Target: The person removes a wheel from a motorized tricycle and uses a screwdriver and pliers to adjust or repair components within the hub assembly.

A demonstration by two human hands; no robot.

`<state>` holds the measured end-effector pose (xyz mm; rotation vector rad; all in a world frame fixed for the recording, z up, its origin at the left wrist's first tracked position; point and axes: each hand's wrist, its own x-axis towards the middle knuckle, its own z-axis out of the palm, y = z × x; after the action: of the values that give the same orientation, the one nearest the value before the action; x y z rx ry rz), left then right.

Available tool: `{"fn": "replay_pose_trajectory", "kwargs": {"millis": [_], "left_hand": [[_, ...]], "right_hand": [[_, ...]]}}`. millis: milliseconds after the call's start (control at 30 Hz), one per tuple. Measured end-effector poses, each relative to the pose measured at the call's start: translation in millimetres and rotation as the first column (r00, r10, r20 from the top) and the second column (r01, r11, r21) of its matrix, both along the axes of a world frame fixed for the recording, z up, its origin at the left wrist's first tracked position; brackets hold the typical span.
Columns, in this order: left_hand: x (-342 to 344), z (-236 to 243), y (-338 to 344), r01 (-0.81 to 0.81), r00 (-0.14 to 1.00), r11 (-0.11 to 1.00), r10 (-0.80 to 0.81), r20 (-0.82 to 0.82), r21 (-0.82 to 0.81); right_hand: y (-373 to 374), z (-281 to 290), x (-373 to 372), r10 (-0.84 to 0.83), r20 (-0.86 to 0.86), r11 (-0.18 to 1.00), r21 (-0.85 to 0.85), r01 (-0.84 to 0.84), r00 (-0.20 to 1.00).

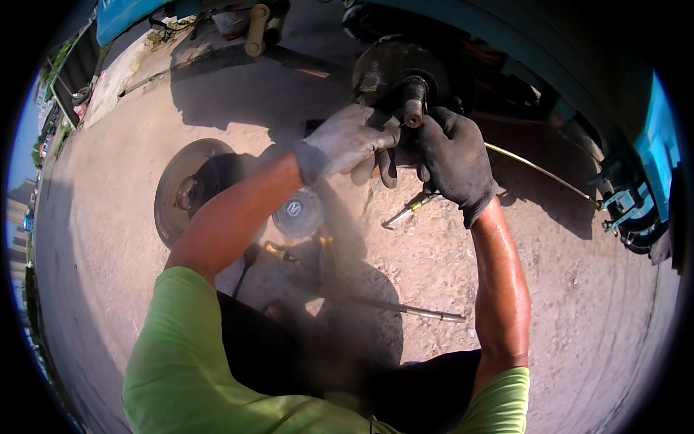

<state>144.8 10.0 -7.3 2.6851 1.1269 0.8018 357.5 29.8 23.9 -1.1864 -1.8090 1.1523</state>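
Observation:
A greasy axle spindle (413, 101) juts toward me from the dark round wheel-hub assembly (387, 65) under a blue vehicle. My left hand (350, 141), in a grey knit glove, is just left of the spindle's end. Its thumb and index finger come together, while the other fingers hang bent below. Close against the spindle's right side is my right hand (459, 155), in a darker, dirtier glove with the fingers curled in. Whatever either hand pinches is too small or hidden to make out. Below my right hand, a yellow-handled tool (410, 209) lies on the ground.
A large rusty brake drum (170, 192) lies at the left. Near it are a round translucent cap (298, 213), a yellow-handled tool (280, 252) and a long metal bar (434, 314). The blue vehicle body (654, 155) overhangs the right; a thin rod (538, 170) runs beneath.

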Motion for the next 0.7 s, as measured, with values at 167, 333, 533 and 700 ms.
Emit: {"fn": "replay_pose_trajectory", "kwargs": {"millis": [167, 333, 533, 700], "left_hand": [[-2, -2, 1, -0.010, 1.000, 0.993, 0.012, 0.015, -0.121], [-7, -7, 3, -0.057, 0.987, 0.994, 0.042, -0.154, -0.089], [18, 21, -8, 0.059, 0.825, 0.705, 0.364, 0.433, -0.706], [7, 16, -9, 0.060, 0.833, 0.696, 0.360, 0.420, -0.716]], "right_hand": [[-1, 0, -2, -0.025, 0.057, 0.998, 0.061, 0.022, 0.998], [-1, -2, -2, -0.009, -0.010, 1.000, 0.028, 0.010, 1.000], [-1, 3, 2, -0.010, -0.007, 1.000, -0.026, 0.010, 1.000], [-11, 6, 0, 0.024, -0.013, 0.999, 0.031, -0.024, 1.000]]}}
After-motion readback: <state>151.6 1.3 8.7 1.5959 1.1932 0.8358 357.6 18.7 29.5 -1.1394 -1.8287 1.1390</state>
